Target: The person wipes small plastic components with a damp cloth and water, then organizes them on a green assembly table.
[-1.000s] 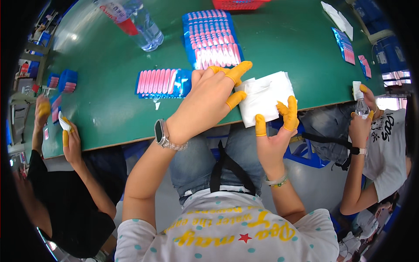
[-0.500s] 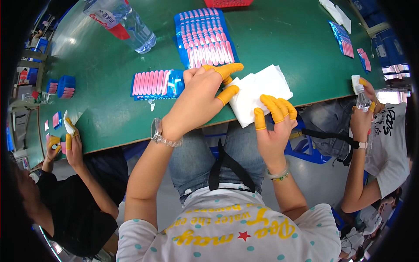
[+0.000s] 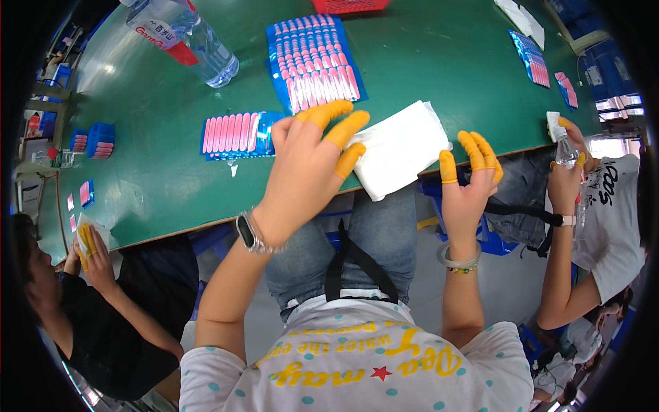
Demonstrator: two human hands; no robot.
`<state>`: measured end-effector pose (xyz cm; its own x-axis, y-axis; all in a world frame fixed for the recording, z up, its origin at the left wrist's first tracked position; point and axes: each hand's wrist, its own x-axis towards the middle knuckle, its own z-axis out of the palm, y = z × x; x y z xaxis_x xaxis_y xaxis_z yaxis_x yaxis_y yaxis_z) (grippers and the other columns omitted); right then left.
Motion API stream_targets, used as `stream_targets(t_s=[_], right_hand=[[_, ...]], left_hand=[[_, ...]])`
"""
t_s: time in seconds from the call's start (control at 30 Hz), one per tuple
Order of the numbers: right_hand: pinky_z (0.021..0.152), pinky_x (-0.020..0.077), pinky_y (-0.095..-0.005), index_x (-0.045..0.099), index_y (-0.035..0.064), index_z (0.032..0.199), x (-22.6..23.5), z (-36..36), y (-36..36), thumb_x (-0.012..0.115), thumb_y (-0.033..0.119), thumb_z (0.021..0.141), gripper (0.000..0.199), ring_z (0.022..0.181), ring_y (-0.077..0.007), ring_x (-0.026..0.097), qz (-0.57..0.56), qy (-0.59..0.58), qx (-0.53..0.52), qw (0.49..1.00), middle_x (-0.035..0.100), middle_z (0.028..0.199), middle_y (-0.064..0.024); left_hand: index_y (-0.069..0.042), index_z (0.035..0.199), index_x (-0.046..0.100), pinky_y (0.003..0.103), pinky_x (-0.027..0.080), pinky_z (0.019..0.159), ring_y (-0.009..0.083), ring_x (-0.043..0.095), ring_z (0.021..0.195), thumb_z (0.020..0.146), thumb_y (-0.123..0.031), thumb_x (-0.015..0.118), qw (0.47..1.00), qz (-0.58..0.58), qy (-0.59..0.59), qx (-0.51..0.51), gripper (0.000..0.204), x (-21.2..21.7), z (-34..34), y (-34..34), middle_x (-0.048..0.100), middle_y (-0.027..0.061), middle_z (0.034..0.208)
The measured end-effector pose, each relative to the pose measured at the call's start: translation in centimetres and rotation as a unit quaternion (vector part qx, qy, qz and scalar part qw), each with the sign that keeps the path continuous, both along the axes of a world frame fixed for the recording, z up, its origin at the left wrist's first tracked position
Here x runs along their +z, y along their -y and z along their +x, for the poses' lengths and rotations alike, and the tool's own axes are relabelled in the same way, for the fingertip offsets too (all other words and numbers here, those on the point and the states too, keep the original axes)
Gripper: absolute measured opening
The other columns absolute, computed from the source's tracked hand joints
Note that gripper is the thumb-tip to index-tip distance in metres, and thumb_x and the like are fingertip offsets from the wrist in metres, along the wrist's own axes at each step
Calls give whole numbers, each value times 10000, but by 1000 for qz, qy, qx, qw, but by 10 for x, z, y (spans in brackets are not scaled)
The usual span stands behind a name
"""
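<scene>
A folded white cloth or tissue [image 3: 401, 147] lies on the green table's near edge, its front corner sticking out over my lap. My left hand [image 3: 305, 161] hovers at its left side, fingers spread and several tipped with yellow finger cots; the fingertips are close to the cloth's left edge, and I cannot tell whether they touch. To the right of the cloth my right hand [image 3: 471, 192] is raised, also in yellow finger cots, its fingers apart and holding nothing. Beyond my left hand lie a small blue sheet with pink rounded strips [image 3: 232, 132] and a larger such sheet [image 3: 312, 58].
A clear bottle [image 3: 189, 44] lies or leans at the far left. A red basket [image 3: 350, 5] stands at the far edge. Co-workers sit on both sides: one hand on the left [image 3: 99, 264] holds a white cloth, and one on the right [image 3: 566, 182] grips a small bottle.
My right hand has moved off the cloth to the right. My left hand's fingers have spread and shifted slightly left. The cloth looks flatter. The left co-worker's hands have come together.
</scene>
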<state>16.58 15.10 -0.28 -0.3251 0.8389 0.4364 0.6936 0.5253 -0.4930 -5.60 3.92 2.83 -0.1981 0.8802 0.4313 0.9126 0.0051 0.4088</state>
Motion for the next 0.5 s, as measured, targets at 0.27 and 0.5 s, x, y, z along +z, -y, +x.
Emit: stream_targets(t_s=[0.27, 0.5], right_hand=[[1081, 206, -487, 693, 81, 1141, 3, -1, -15, 775, 313, 837, 391, 1305, -307, 367, 0, 47, 31, 998, 502, 1420, -78], [1079, 251, -452, 702, 78, 1052, 9, -4, -19, 779, 225, 820, 285, 1269, -306, 419, -60, 9, 56, 997, 551, 1356, -104]], left_hand=[[-290, 1368, 599, 573, 185, 1153, 315, 427, 1371, 874, -412, 678, 991, -114, -62, -42, 515, -9, 33, 28, 443, 196, 1487], [-357, 1363, 592, 677, 82, 1145, 374, 313, 1448, 813, -473, 704, 986, -140, -45, -74, 573, 4, 42, 31, 367, 260, 1512]])
